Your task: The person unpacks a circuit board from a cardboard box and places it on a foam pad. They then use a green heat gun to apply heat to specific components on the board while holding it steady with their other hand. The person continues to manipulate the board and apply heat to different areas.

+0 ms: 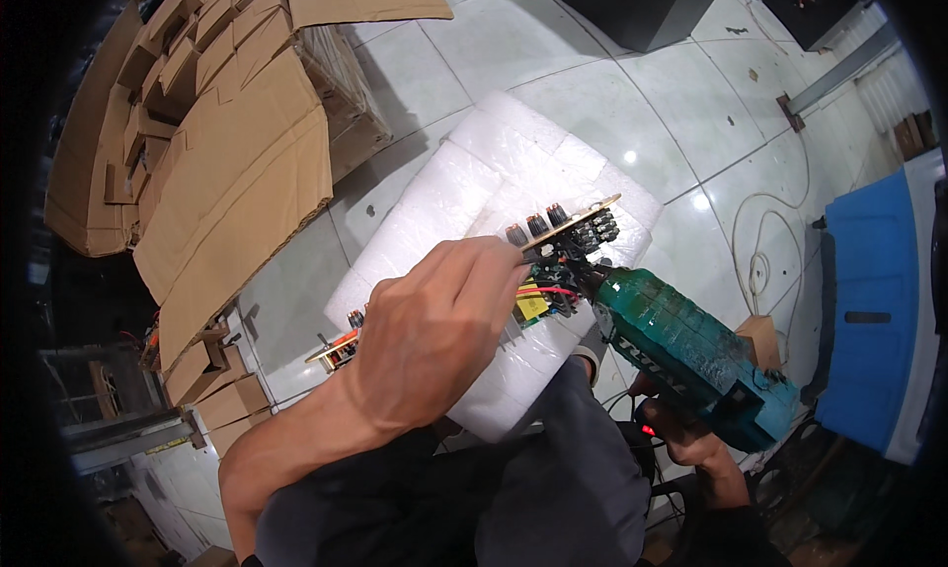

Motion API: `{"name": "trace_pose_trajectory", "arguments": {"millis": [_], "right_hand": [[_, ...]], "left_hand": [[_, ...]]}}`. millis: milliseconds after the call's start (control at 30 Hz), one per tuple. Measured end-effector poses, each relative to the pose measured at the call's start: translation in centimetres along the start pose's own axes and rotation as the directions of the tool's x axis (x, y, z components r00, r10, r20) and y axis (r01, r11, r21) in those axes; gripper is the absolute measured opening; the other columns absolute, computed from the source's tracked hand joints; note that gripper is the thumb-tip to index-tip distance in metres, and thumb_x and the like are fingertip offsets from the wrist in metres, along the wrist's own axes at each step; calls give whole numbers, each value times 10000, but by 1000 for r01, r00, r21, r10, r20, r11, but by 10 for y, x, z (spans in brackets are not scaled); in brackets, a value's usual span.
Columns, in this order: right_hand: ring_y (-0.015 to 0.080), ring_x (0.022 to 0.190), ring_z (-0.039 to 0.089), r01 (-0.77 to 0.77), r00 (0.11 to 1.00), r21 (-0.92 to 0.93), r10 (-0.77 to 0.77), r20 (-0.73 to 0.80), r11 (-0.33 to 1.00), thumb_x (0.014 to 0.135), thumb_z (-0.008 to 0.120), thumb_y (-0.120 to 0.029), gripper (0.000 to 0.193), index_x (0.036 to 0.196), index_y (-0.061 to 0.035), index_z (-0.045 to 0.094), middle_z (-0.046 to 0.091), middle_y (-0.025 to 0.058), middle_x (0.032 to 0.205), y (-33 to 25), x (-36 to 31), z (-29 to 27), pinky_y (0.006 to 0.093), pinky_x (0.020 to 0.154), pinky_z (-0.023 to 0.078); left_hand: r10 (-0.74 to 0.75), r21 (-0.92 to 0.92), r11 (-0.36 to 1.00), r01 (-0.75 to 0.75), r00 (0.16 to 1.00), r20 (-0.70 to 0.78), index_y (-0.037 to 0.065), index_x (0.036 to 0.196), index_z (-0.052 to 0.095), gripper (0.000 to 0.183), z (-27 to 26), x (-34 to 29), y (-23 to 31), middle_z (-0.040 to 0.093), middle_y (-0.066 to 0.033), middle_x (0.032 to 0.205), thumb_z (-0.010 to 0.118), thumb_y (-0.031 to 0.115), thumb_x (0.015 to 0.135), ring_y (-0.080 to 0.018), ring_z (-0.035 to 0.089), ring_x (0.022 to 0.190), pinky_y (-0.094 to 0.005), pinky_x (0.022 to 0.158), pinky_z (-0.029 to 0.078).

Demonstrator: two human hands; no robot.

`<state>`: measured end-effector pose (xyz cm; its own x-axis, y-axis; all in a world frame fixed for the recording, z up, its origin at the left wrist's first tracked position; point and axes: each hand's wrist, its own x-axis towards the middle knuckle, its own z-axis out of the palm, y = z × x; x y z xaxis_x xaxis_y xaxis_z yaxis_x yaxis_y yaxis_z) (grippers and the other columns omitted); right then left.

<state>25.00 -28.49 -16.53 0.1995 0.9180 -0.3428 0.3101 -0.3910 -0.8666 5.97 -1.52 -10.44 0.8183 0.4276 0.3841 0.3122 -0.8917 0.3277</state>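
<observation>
Circuit board held edge-up over the foam, a green drill at its end.

The left hand (434, 335) arches over the board (494, 271), fingers clamped along it above the foam (464, 182); the right hand (691, 439), low beside the knee, grips the drill (681, 355), tip touching the board.

free: bare tiled floor (553, 63) at upper centre, open between boxes | blocked upper left: flattened cardboard sheets (237, 162) | centre: white foam block (454, 192) fills the lap area | right: blue bin (874, 300), white cable (760, 261) looping across tiles | top: black cabinet (642, 4)
</observation>
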Motion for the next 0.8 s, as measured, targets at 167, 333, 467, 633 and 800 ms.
{"name": "trace_pose_trajectory", "arguments": {"millis": [167, 333, 467, 633, 800], "right_hand": [[251, 1307, 536, -161, 983, 363, 117, 140, 918, 1023, 538, -266, 451, 1424, -65, 493, 575, 129, 1404, 1, -6, -1, 459, 1154, 356], [235, 1318, 530, -192, 977, 484, 121, 174, 854, 1045, 491, -242, 437, 1430, -36, 472, 553, 135, 1424, 10, -9, 0, 416, 1152, 383], [232, 1339, 513, -334, 943, 407, 309, 126, 850, 1035, 515, -233, 442, 1427, -33, 473, 536, 131, 1445, 20, -15, 1, 411, 1148, 388], [233, 1314, 539, 20, 997, -65, -15, 79, 998, 1018, 550, -233, 433, 1405, -43, 504, 568, 119, 1413, 3, -3, -3, 414, 1137, 396], [237, 1234, 603, 12, 1000, 35, -12, -23, 999, 958, 647, -163, 390, 1327, -51, 589, 650, 103, 1308, -6, -2, -1, 395, 1078, 434]], "left_hand": [[-99, -74, 992, 101, 994, 36, -9, 976, 694, 133, -6, -1, 5, 724, -160, 965, 723, 34, 855, -307, 718, 868, -371, 764, 583], [-106, -92, 989, 113, 992, 74, -15, 978, 696, 138, -8, -1, 4, 726, -162, 977, 722, 29, 851, -305, 719, 886, -371, 766, 586], [-99, -87, 991, 105, 993, 65, -18, 984, 696, 143, -9, -2, 4, 725, -166, 980, 721, 28, 851, -307, 719, 888, -372, 766, 588], [-111, -90, 989, 118, 991, 80, -21, 986, 698, 145, -8, -2, 3, 725, -166, 984, 720, 27, 851, -308, 719, 888, -370, 769, 587], [-117, -95, 988, 124, 990, 72, -17, 988, 701, 146, -8, -2, 4, 727, -164, 988, 720, 29, 851, -308, 719, 890, -370, 771, 587]]}}
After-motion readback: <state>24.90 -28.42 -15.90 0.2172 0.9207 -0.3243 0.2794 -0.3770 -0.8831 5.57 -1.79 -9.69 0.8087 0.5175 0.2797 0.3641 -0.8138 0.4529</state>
